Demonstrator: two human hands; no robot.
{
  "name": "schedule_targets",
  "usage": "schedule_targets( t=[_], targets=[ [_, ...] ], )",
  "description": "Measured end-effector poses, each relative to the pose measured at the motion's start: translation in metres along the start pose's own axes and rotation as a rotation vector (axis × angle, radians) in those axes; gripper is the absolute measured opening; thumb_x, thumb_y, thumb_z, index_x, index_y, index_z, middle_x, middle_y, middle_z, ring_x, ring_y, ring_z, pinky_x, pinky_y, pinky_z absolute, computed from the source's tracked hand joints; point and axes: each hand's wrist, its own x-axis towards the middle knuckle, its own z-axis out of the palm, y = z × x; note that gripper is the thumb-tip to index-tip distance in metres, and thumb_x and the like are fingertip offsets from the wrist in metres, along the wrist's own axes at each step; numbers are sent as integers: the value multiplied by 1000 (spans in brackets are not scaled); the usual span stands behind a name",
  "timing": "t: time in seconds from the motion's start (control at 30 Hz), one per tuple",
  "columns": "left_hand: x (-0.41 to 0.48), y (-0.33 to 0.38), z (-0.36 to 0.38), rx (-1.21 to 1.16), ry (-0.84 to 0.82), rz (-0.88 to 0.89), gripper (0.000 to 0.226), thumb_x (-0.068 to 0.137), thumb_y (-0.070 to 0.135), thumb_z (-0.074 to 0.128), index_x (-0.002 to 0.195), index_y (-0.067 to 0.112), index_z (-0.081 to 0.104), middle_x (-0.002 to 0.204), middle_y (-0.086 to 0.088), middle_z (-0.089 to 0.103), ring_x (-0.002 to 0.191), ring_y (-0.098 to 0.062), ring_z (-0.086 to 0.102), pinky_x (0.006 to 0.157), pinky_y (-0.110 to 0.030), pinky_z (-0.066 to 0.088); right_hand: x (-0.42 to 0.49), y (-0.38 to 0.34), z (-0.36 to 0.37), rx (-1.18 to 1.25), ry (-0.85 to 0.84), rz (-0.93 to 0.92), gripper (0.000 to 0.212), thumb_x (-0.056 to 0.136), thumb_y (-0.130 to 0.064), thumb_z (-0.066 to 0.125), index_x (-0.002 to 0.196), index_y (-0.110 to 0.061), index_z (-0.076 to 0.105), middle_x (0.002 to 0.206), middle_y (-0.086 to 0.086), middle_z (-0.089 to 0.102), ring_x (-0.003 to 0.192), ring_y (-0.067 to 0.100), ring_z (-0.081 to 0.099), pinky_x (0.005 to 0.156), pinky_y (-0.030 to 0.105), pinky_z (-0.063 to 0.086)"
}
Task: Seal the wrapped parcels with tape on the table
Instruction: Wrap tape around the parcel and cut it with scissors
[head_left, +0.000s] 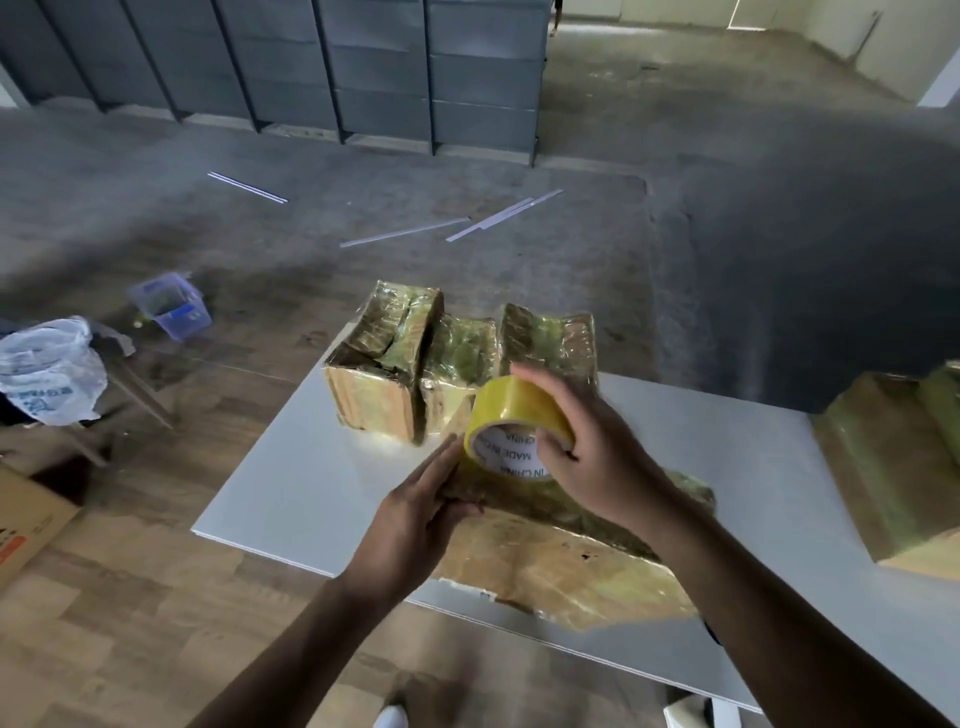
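Note:
A flat parcel (561, 571) wrapped in yellowish film lies at the near edge of the white table (291, 483). My right hand (597, 447) grips a roll of yellow tape (511, 426) just above the parcel's far end, fingers curled over the roll and into its core. My left hand (426, 499) rests with straight fingers against the parcel's left end, right below the roll. Three wrapped parcels (389, 364) stand together at the table's far side.
Another wrapped parcel (893, 467) lies at the table's right edge. On the floor to the left are a white plastic bag (49, 374), a small clear tub (171, 306) and a cardboard box (26, 519). Grey shelving (363, 67) stands at the back.

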Motion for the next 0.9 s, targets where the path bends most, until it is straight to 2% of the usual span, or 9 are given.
schedule_targets(
  t=[0.1,0.23,0.33,0.4,0.5,0.57,0.7,0.8,0.9],
  targets=[
    [-6,-31,-17,83,-73,38,65,87,62,50,144,36,32,149,3,43,125,-14,53,95,-24,49,1,5,31,-75,-97,11,71,91,-7,56,144,-40,24,120,10,51,94,17,56,72,27,51],
    [3,-54,-43,351,-254,79,88,74,47,76,148,31,31,154,22,19,126,-10,48,91,-16,41,14,3,58,-143,-188,41,76,91,-9,56,143,-47,15,109,-1,45,79,2,46,62,15,36],
    [2,-71,-38,400,-335,25,91,79,39,76,150,31,19,153,19,16,121,-22,55,89,-27,47,17,6,69,-134,-210,104,77,91,-11,56,143,-51,14,116,-1,45,77,2,48,62,18,42],
    [0,-78,-30,388,-271,61,85,81,35,73,150,27,24,156,14,21,109,-26,63,79,-33,53,16,10,69,-87,-183,136,77,91,-11,57,143,-50,16,124,-1,45,77,3,54,62,19,49],
    [2,-76,-26,493,-153,148,82,75,34,79,143,21,34,149,4,42,88,-23,70,59,-32,56,19,7,66,-65,-190,124,71,89,-10,60,140,-46,25,129,3,45,97,12,56,73,15,48],
    [3,-74,-28,580,-126,190,81,71,39,82,139,17,43,144,2,49,84,-19,71,54,-29,56,24,6,52,-140,-270,136,68,89,-10,59,140,-45,30,123,2,48,91,14,56,69,21,49],
    [5,-74,-29,617,-113,209,80,71,43,80,139,14,50,142,2,52,101,-18,69,62,-29,58,17,14,-5,-487,-432,48,69,85,-13,60,139,-48,35,100,-5,48,56,4,45,47,13,32],
    [6,-67,-22,589,-167,191,81,72,39,81,141,14,47,143,0,51,110,-23,65,70,-35,58,8,11,-27,-653,-573,51,66,87,-20,56,140,-52,34,92,-8,39,57,9,45,47,15,28],
    [8,-64,-21,614,-204,164,83,70,36,83,141,12,47,143,-3,51,118,-27,60,78,-42,58,7,10,-25,-630,-551,90,69,89,-20,55,140,-56,27,99,-13,40,67,9,51,52,15,36]
  ],
)
